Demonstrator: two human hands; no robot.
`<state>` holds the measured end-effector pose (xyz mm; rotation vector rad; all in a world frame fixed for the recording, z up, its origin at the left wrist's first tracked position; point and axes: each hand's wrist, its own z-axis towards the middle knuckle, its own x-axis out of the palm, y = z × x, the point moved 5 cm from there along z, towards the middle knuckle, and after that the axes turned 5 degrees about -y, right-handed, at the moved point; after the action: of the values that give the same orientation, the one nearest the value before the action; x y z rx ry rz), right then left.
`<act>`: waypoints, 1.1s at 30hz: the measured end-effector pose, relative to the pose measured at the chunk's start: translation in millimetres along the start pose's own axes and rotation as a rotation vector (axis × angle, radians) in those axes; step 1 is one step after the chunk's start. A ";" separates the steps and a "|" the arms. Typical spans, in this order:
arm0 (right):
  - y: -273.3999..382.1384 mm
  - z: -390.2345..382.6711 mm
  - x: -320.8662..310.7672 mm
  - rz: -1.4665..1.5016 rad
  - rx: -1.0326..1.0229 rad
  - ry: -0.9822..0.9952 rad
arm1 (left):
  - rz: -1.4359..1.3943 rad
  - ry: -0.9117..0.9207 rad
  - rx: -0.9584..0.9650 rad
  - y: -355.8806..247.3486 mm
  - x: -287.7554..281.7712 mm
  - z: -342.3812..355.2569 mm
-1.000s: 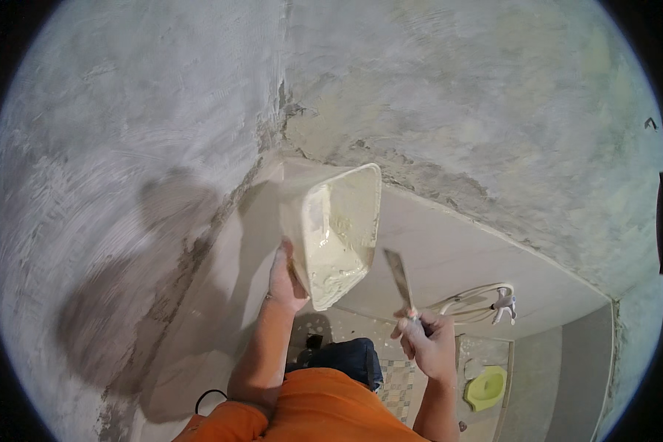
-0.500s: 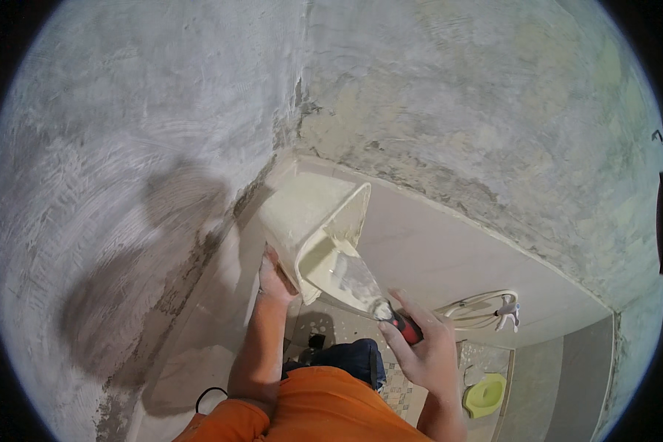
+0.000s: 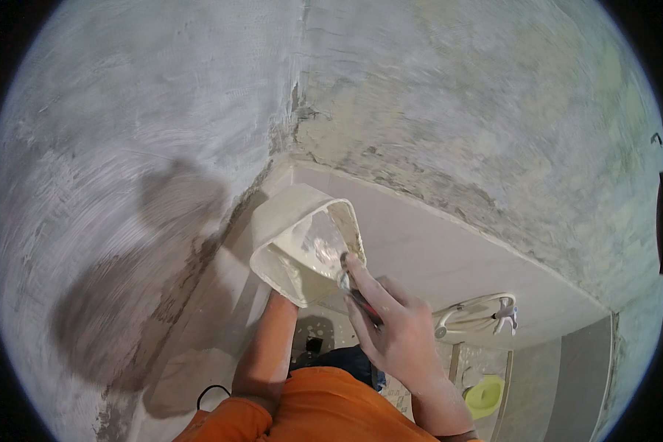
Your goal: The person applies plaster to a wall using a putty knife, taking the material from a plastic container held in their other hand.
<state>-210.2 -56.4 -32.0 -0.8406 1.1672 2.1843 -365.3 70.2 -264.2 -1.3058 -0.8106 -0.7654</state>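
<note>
A cream-white plastic tub [image 3: 302,254], its inside coated with pale filler, is held up tilted, mouth toward me and to the right. My left forearm [image 3: 265,342] reaches up to its underside; the tub hides the fingers of that hand, which supports it. My right hand [image 3: 398,331] is closed round the black-and-red handle of a putty knife [image 3: 328,247]. The knife's wide, shiny blade lies inside the tub, smeared with filler, and my index finger stretches along the handle toward the blade.
Rough skim-coated walls [image 3: 435,96] meet in a corner ahead, above smooth pale panels [image 3: 420,228]. A white tap with a coiled hose [image 3: 479,313] hangs on the right. Below it, a yellow-green squat toilet pan [image 3: 484,395] is set in the floor. A black cable loop [image 3: 212,389] shows lower left.
My right hand has moved left and up, bringing the putty knife's blade deeper into the tub. The tub has turned so its mouth faces me more, and my left hand is now hidden.
</note>
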 end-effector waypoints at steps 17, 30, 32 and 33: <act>-27.5 21.9 -2.5 -0.063 0.093 0.024 | 0.009 0.058 -0.037 22.1 9.4 26.9; -25.7 28.4 -5.0 0.130 0.089 -0.001 | -0.130 0.095 -0.129 12.6 6.0 25.5; -33.4 25.9 5.0 0.067 0.093 -0.009 | -0.147 0.082 -0.133 15.2 13.0 23.3; -35.9 20.5 7.7 0.066 0.134 0.031 | -0.160 0.082 -0.144 16.2 15.0 24.8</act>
<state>-196.3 -19.9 -47.8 -0.7917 1.3579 2.1239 -345.7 96.1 -257.7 -1.3384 -0.8122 -1.0139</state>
